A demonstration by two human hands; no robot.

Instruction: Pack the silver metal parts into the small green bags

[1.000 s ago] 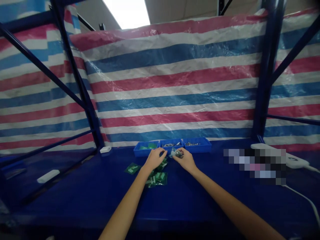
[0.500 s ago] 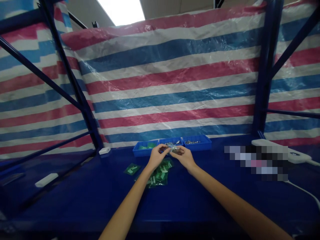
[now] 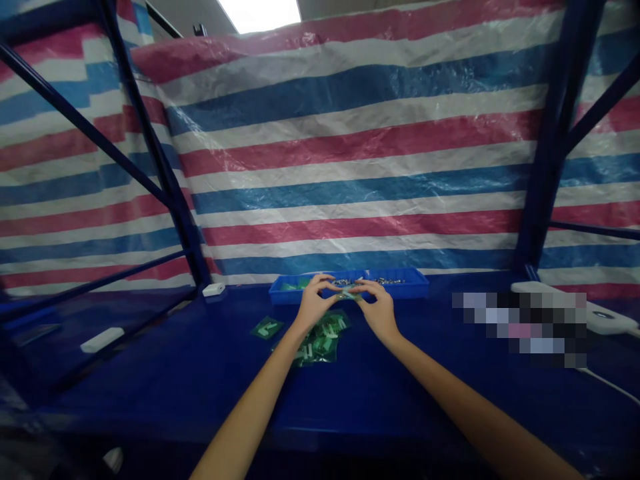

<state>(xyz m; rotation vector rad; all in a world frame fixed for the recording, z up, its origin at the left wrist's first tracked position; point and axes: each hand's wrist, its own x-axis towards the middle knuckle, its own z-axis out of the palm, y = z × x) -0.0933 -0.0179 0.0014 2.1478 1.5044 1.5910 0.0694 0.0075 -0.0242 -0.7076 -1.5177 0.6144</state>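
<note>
Between my two hands, above the table, is a small clear plastic bag with something greenish in it. My left hand pinches its left side with thumb and fingers, and my right hand pinches the right side. Just below them lies a pile of green-tinted bags with pale pieces inside. One separate green bag is left of the pile. Behind my hands stands a row of blue trays, holding green bags at the left and small metallic parts in the middle and right; my fingers partly cover them.
A white box and a white bar lie at the left of the blue table. At the right are a white device with a cable and a pixelated patch. Blue frame posts flank the striped sheet.
The bag between my hands now looks flatter and greener, where it looked crumpled and silvery. My fingers are higher and more arched over it. The view has shifted slightly.
</note>
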